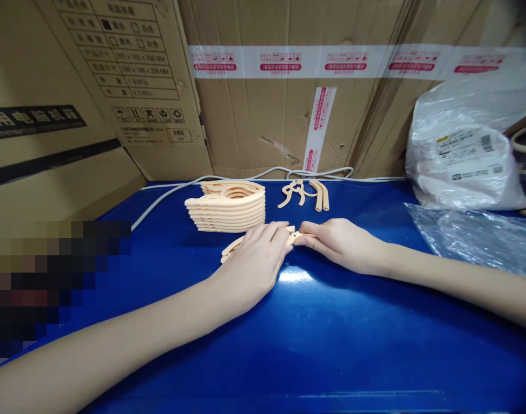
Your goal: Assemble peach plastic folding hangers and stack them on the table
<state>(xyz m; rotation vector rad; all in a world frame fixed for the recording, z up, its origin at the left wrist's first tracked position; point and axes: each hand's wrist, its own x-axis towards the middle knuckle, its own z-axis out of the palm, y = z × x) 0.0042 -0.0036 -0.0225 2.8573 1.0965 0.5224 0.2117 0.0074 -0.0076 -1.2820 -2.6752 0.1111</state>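
Observation:
My left hand (256, 261) lies palm down on a peach plastic hanger part (230, 248) on the blue table (314, 339), fingers pressed together over it. My right hand (342, 244) meets it from the right, fingertips pinching the same part's end (294, 236). Most of the part is hidden under my left hand. Just behind it sits a neat stack of folded peach hangers (228, 207). A few loose peach hanger pieces (306, 194) lie further back.
Large cardboard boxes (288, 103) wall off the back and left. A white cable (245, 175) runs along the table's far edge. A white plastic bag (461, 155) and crinkled clear film (482, 236) sit at the right. A blurred patch covers the left.

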